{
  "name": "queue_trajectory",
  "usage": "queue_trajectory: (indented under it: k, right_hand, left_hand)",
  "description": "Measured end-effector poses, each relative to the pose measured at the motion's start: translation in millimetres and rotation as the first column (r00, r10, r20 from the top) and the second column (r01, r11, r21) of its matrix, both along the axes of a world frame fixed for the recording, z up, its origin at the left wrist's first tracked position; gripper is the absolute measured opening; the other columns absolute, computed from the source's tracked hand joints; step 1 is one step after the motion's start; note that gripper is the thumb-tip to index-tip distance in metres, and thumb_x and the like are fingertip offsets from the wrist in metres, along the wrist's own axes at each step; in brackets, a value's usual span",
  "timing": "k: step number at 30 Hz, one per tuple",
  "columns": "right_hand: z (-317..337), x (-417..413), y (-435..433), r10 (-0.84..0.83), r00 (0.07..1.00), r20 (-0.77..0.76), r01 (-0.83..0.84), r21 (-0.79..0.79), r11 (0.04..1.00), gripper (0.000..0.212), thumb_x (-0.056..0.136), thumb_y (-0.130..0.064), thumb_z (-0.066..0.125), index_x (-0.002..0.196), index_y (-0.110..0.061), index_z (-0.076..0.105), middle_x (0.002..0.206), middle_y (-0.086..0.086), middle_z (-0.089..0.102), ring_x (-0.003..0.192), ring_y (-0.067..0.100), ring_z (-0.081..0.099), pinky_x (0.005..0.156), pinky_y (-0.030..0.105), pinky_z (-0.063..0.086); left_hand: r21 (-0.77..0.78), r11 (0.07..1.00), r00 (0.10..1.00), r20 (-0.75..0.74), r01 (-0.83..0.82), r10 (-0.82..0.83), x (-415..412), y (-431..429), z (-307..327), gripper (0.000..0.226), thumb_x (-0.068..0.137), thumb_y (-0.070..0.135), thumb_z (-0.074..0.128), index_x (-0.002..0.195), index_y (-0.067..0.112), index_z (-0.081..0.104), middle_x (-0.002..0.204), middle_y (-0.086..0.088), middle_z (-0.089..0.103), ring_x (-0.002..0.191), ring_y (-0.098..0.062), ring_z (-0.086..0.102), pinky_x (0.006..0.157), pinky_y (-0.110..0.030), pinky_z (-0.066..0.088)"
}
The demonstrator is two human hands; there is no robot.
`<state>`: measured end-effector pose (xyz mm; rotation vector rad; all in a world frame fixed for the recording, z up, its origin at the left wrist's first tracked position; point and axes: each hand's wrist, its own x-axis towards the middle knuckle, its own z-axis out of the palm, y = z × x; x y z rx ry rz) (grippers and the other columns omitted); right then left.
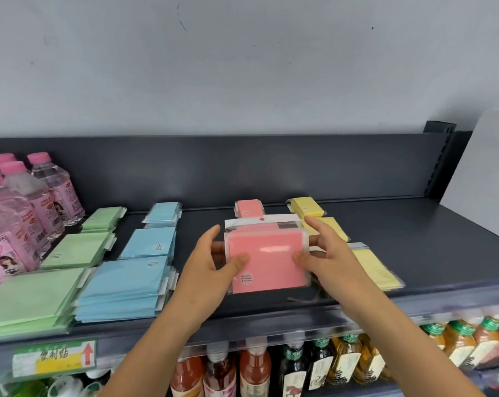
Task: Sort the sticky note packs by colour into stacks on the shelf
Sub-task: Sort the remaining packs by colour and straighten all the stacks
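Shelf (414, 253) holds three blue stacks (150, 243); two hands (208, 265) (325, 253) grip pink packs (266, 262).

Place: a shop.
Signs: a dark shelf (414, 253) with a price tag (54, 359), rows of drink bottles (254, 371) below.

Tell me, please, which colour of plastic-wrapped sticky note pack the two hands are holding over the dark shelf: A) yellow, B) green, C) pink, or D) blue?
C: the left hand and right hand both grip the flat pink plastic-wrapped sticky note pack by its sides, thumbs on top, between the blue sticky note stacks and the yellow sticky note packs.
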<state>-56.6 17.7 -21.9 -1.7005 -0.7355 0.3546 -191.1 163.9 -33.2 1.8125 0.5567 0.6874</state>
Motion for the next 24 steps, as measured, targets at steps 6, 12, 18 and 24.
queue_trajectory:
  k: [6,12,18,24]
  right_hand:
    - [-13,2,2,-0.041,0.998,0.052,0.039,0.031,0.999,0.041,0.087,-0.002,0.059,0.111,-0.035,0.052,0.110,-0.012,0.061,0.105,0.009,0.059,0.088,0.026,0.051]
    - [-14,0,7,-0.034,0.974,0.224,0.045,-0.045,0.998,0.053,0.079,-0.006,0.070,0.121,-0.030,0.049,0.114,-0.018,0.057,0.106,0.003,0.056,0.097,0.032,0.048]
    - [5,-7,10,0.016,0.753,0.658,0.040,-0.070,0.997,0.076,0.072,-0.022,0.078,0.135,-0.036,0.039,0.145,-0.014,0.028,0.136,0.003,0.021,0.110,0.023,0.021]
    - [13,-3,20,0.234,0.489,0.840,0.062,-0.302,0.951,0.045,0.080,-0.028,0.071,0.123,-0.027,0.059,0.129,-0.008,0.048,0.124,0.015,0.037,0.110,0.030,0.024]
  left_hand:
    - [0.166,0.986,1.000,-0.011,0.008,-0.006,4,-1,-9,0.034,0.081,0.021,0.071,0.097,0.045,0.054,0.109,0.015,0.061,0.099,0.005,0.055,0.072,-0.004,0.042]
    - [0.091,0.992,0.995,-0.051,0.092,-0.087,1,10,-19,0.042,0.078,0.017,0.074,0.103,0.042,0.053,0.106,0.021,0.065,0.098,0.008,0.059,0.089,-0.019,0.048]
    - [0.086,0.987,0.990,-0.041,0.139,-0.135,2,13,-27,0.052,0.075,0.010,0.076,0.108,0.041,0.052,0.109,0.018,0.065,0.100,0.005,0.060,0.093,-0.027,0.050]
    - [0.080,0.987,0.990,-0.010,0.141,-0.140,0,14,-31,0.072,0.077,0.013,0.075,0.127,0.045,0.034,0.111,0.015,0.064,0.097,0.005,0.061,0.087,-0.022,0.050]
